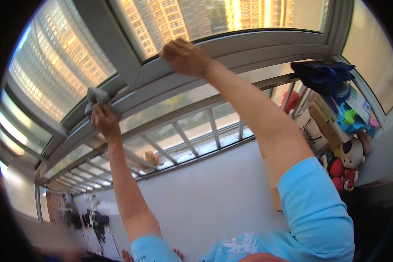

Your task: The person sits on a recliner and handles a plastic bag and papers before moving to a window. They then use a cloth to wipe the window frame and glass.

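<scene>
My left hand (105,121) grips a crumpled grey cloth (98,95) against the lower frame of the left window pane (62,62). Further right and higher up, my right hand (186,58) is at the bottom rail of the sliding window sash (249,42), close to its lower left corner. Its fingers are curled and blurred, so whether they hold the frame or anything else is hidden. Both arms reach up and forward over a metal railing (213,127) that runs below the window sill.
At right are a dark blue bag (324,77), cardboard boxes (326,122), a plush doll (352,157) and bright toys (350,116). Black items (98,222) and papers (109,245) lie at lower left. A white panel (209,183) extends below the railing. Tall buildings (160,19) stand outside.
</scene>
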{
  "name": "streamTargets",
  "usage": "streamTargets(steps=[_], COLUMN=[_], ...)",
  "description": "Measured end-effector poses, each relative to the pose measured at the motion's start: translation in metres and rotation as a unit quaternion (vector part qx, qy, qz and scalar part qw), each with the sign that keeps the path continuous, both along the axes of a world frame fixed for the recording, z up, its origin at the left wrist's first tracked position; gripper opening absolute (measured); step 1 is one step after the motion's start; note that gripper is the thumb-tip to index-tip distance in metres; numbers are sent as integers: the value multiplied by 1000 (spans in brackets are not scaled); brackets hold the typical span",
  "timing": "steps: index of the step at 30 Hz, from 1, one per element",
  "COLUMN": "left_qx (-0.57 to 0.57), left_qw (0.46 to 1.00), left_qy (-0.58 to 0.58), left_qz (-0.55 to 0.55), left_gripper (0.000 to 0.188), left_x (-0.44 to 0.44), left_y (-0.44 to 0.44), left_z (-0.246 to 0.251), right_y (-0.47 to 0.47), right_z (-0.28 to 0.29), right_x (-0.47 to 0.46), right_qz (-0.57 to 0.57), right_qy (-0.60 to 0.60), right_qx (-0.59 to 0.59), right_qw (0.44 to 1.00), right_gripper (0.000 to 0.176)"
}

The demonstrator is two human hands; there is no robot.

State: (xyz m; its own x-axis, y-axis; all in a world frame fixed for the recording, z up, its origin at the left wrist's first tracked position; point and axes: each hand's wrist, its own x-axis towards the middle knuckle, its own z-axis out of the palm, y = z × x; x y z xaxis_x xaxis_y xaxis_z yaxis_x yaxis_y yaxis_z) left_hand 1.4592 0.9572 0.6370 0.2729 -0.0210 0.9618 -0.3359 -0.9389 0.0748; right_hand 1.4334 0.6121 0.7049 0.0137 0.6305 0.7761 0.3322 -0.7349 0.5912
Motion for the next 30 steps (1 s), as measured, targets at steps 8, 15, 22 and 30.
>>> streamTargets(steps=[8,15,22,30], left_qx=[-6,-13,-15,-37], left_qw=[999,1000,999,998], left_qy=[37,21,23,43], left_qz=[-17,-16,-19,-19], left_gripper=[24,25,25,22], left_x=[1,-3,-8,-11], left_y=[0,-2,-7,-8], left_z=[-6,-4,-2,-12], right_y=[-2,1,-1,2], right_z=[-3,-2,-2,-7], right_x=[5,1,0,0], right_qz=[85,89,80,71], right_qy=[43,74,89,64], right_qx=[43,47,41,37], right_qw=[994,992,992,995], right_gripper=[8,10,11,12])
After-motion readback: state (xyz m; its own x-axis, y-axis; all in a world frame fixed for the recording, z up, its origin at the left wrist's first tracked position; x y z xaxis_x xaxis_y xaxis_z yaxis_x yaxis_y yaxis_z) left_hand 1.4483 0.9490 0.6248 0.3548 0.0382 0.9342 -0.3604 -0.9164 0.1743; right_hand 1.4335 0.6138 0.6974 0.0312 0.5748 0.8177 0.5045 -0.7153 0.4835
